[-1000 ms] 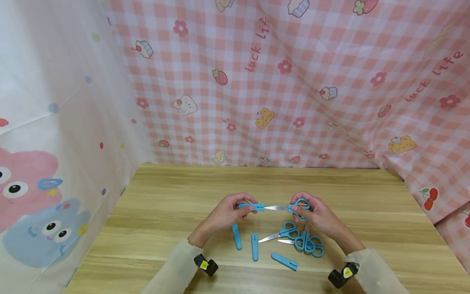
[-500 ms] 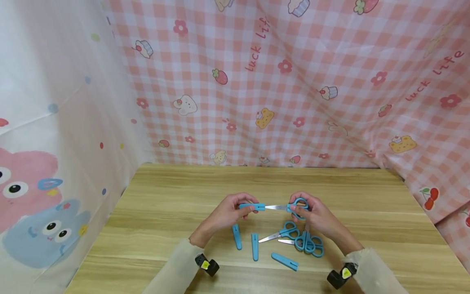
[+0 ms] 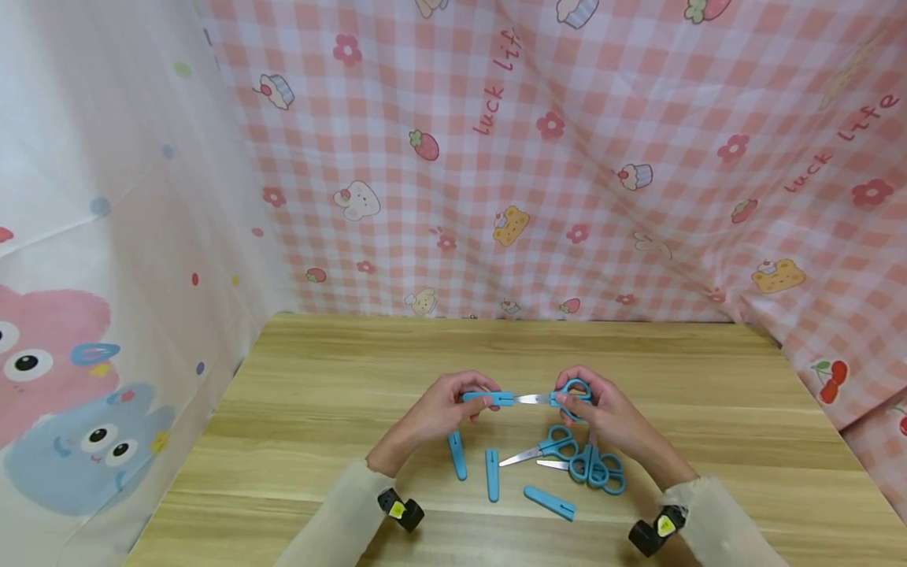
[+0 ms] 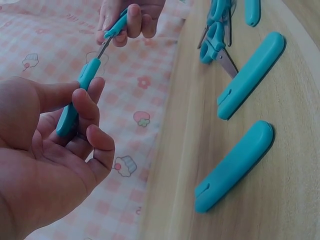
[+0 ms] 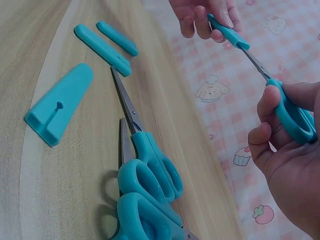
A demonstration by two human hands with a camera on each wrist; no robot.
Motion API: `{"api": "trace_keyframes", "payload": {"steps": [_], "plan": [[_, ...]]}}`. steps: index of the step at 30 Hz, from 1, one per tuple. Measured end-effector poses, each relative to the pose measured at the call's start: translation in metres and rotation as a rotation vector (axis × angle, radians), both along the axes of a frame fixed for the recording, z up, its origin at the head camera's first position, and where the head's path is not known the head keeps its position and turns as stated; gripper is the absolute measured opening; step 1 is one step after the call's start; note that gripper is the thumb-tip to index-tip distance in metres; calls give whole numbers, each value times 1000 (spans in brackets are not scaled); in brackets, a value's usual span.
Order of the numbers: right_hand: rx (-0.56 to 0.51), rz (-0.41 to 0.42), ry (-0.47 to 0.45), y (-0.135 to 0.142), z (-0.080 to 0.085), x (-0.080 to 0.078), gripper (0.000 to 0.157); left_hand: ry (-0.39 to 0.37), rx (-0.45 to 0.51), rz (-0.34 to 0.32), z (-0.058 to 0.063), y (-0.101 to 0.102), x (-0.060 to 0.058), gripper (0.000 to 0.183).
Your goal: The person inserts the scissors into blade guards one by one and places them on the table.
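Between thumb and fingers, my left hand (image 3: 453,405) pinches a blue plastic scissors cover (image 4: 86,80). My right hand (image 3: 598,402) grips a pair of scissors (image 5: 295,117) by its blue handles. The blade tips sit inside the cover's mouth, and a short stretch of bare metal blade (image 3: 531,399) shows between the two hands. Both are held above the table. Several more blue-handled scissors (image 3: 551,447) lie in an overlapping cluster below my right hand, their blades bare. Three loose covers lie nearby: one upright cover (image 3: 492,475), a left cover (image 3: 457,457) and a front cover (image 3: 549,503).
The wood-grain table (image 3: 319,362) runs back to a pink checked cloth (image 3: 453,157) hung behind it. A white cloth with cartoon figures (image 3: 135,236) hangs along the left side. Black cameras are strapped on both wrists.
My right hand has moved slightly left with the scissors, so less blade shows outside the cover. My left hand has barely shifted. The things on the table lie as before.
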State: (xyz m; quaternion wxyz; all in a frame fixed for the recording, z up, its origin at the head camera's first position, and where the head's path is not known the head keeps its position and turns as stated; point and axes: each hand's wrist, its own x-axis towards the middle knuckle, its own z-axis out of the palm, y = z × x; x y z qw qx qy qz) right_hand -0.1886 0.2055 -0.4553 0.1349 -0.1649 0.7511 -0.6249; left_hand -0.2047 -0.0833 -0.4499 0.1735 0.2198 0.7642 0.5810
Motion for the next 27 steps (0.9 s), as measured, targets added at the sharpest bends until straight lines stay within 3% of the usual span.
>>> {"api": "trace_keyframes", "payload": {"steps": [18, 27], "plan": [[26, -14, 14, -8, 4, 2, 26, -16, 3, 11, -2, 8, 0, 19], [3, -18, 27, -11, 3, 2, 20, -3, 6, 9, 1, 9, 1, 20]]}}
